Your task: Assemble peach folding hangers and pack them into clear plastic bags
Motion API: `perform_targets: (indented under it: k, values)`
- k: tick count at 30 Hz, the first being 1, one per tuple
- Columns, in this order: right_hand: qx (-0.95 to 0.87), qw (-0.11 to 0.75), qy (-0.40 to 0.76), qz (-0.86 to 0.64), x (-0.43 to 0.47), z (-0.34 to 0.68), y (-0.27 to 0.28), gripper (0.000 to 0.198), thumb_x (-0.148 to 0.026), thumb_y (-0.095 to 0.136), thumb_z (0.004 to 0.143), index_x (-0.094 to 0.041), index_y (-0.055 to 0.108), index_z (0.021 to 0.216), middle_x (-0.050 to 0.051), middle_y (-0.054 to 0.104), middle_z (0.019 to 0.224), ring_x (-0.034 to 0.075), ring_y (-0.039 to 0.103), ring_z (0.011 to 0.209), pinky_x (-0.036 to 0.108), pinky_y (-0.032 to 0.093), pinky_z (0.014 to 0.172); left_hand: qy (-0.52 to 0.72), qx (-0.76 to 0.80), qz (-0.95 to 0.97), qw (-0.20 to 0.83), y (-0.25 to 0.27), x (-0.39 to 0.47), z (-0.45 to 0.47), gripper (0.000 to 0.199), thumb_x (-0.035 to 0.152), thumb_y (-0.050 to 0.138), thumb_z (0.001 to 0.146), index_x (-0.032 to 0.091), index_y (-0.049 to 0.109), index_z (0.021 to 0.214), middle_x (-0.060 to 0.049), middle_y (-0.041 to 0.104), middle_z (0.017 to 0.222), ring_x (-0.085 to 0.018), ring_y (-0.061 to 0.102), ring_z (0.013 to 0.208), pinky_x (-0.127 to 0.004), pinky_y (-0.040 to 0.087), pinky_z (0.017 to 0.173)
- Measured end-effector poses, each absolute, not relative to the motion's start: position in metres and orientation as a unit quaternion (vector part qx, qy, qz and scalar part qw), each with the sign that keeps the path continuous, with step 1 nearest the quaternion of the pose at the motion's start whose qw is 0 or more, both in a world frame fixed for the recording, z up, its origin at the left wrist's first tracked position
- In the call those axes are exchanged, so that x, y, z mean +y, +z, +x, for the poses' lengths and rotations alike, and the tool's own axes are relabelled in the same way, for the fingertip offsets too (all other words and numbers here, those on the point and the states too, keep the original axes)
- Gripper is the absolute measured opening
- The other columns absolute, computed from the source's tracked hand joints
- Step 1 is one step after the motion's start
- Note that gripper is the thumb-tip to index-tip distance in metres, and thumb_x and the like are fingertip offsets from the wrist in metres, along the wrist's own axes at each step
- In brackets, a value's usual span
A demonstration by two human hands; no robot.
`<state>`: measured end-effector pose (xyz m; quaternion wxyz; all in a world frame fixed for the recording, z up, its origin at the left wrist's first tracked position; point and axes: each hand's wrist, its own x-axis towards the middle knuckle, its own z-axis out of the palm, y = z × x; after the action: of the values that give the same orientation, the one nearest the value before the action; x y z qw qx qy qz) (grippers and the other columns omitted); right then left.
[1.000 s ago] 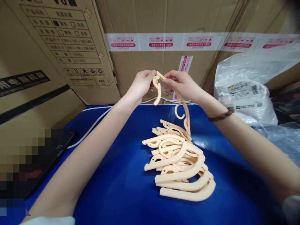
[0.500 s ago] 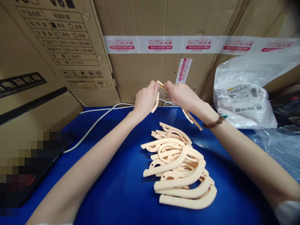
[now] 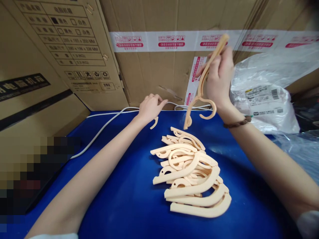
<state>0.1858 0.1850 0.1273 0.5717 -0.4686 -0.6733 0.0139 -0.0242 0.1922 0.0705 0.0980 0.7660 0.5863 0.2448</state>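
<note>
My right hand (image 3: 220, 74) is closed around a beige folding clothes hanger (image 3: 203, 78), raised above the back of the table. The hook of that hanger curls out below my wrist and one arm hangs down. My left hand (image 3: 151, 108) is lower, near the table's back edge, back of the hand up and thumb stretched to the right. A curved beige piece (image 3: 154, 122) pokes out beneath it and seems to be held; the rest is hidden by the hand. Between my forearms lies a pile of similar folded hangers (image 3: 191, 199), overlapping one another.
Cardboard boxes (image 3: 154, 73) stand behind and to the left of the blue tabletop (image 3: 124, 199). A white cable (image 3: 99, 132) runs along the back left. To the right sit a white plastic parcel bag (image 3: 266, 99) and clear plastic wrap (image 3: 299, 152). A dark, partly pixelated object lies at left.
My hands have come apart. The right one has lifted the hanger up and right, turning it so its hook shows. My left hand has moved slightly left and down, its thumb now spread.
</note>
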Motion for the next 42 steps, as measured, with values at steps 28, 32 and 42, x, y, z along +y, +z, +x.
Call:
perform_targets:
  k: [28, 32, 42]
  values:
    - [-0.861, 0.151, -0.123, -0.470, 0.188, 0.173, 0.108, 0.036, -0.026, 0.030, 0.099, -0.015, 0.061, 0.114, 0.013, 0.071, 0.087, 0.024, 0.063, 0.074, 0.033, 0.041, 0.065, 0.300, 0.428, 0.685, 0.507, 0.106, 0.174, -0.012, 0.016, 0.021, 0.046, 0.092, 0.016, 0.061, 0.091, -0.012, 0.067, 0.094, -0.019, 0.068, 0.087, -0.034, 0.057, 0.075]
    - [-0.869, 0.056, 0.068, -0.488, 0.200, 0.184, 0.102, 0.039, -0.037, 0.031, 0.101, -0.020, 0.066, 0.107, 0.006, 0.070, 0.081, 0.017, 0.061, 0.066, 0.028, 0.043, 0.063, 0.226, 0.534, 0.731, 0.360, 0.096, 0.178, -0.012, 0.012, 0.027, 0.055, 0.084, 0.017, 0.058, 0.090, -0.011, 0.066, 0.089, -0.025, 0.066, 0.087, -0.038, 0.053, 0.074]
    - [-0.728, -0.049, -0.007, -0.684, 0.211, 0.212, 0.075, 0.035, -0.033, 0.059, 0.089, -0.002, 0.073, 0.097, 0.029, 0.071, 0.095, 0.039, 0.068, 0.092, 0.043, 0.049, 0.074, 0.250, 0.569, 0.715, 0.320, 0.077, 0.183, -0.009, 0.056, 0.070, 0.034, 0.091, 0.019, 0.051, 0.078, -0.009, 0.060, 0.076, -0.028, 0.065, 0.078, -0.034, 0.044, 0.063]
